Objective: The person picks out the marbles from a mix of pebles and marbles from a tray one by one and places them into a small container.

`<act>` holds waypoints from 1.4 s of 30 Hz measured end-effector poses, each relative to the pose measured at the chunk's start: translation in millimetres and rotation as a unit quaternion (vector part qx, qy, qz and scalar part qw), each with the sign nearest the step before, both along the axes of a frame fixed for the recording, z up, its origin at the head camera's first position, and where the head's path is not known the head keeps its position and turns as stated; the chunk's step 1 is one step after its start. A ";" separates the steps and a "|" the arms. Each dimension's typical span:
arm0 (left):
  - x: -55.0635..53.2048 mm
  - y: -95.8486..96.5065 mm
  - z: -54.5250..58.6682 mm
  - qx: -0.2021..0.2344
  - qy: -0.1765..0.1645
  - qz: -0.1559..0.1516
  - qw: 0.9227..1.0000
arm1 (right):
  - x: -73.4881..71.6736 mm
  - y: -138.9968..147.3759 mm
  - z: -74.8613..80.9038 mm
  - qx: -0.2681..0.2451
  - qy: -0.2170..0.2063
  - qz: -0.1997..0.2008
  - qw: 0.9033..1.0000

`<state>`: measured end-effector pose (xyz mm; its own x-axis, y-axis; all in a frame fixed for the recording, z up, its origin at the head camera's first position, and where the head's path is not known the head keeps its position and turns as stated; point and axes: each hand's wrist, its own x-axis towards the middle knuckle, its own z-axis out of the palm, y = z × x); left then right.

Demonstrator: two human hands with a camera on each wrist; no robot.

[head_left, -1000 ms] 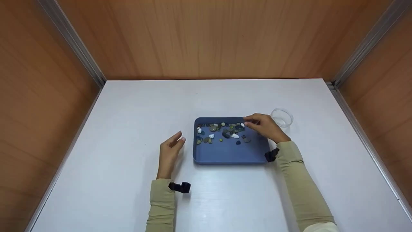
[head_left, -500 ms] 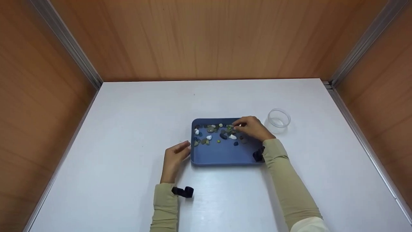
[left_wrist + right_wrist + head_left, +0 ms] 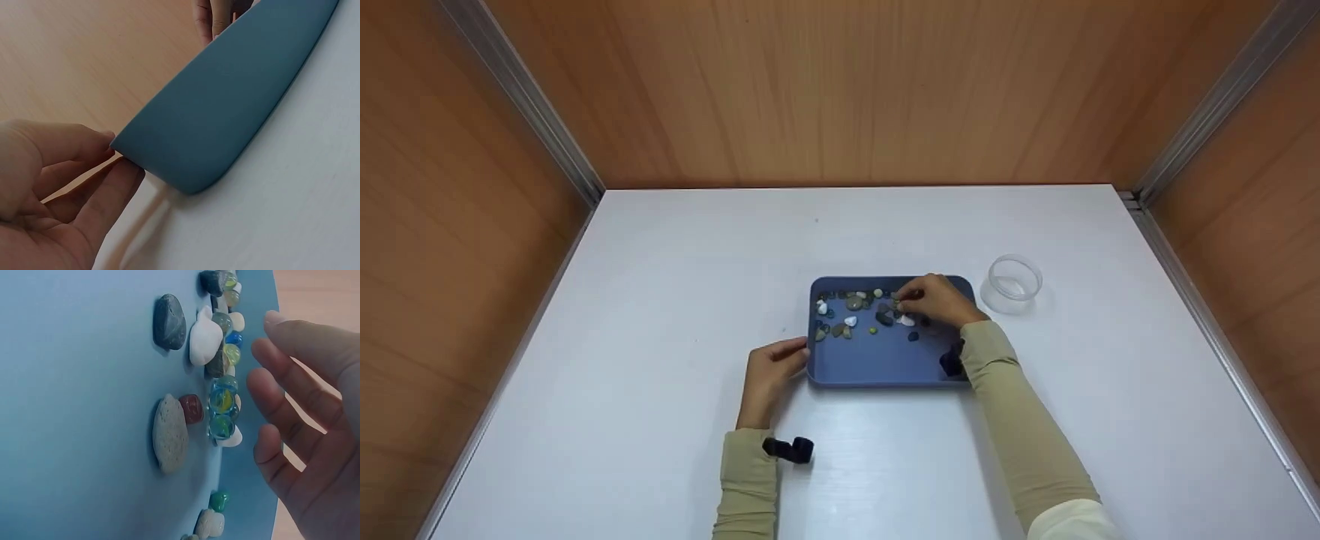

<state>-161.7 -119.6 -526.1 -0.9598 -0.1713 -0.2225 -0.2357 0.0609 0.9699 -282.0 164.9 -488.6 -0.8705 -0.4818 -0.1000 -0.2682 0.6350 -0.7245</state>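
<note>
A blue rectangular tray lies on the white table, with pebbles and glass marbles spread mostly over its far half. My left hand is at the tray's left edge; in the left wrist view its thumb and a finger grip the rim. My right hand reaches over the far right part of the tray. In the right wrist view its fingers are loosely bent with nothing visible between them. Near them lie clear marbles, a white stone, a grey oval pebble and a reddish-brown cube-like stone.
A clear round container stands behind and right of the tray. Wooden panels rise along the back and sides of the table. A small yellow-green piece lies in the tray's middle.
My right hand has moved left over the tray, from its far right edge to the stones. My left hand has come right and forward to reach the tray's left rim.
</note>
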 end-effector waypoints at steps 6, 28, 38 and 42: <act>0.8 0.5 -1.9 -0.016 -0.007 -0.006 1.000 | 0.8 -1.0 -1.9 0.015 -0.018 0.003 1.000; 0.0 4.0 -1.3 -0.002 -0.018 -0.006 1.000 | 1.3 -5.7 -6.5 0.065 0.002 0.005 0.998; 1.2 5.0 2.0 0.025 -0.033 -0.006 0.999 | 2.2 -6.3 -5.8 0.081 0.031 0.013 0.996; 1.1 5.4 2.6 0.017 -0.035 -0.008 0.999 | 3.7 -4.6 -6.2 0.086 0.051 0.020 0.995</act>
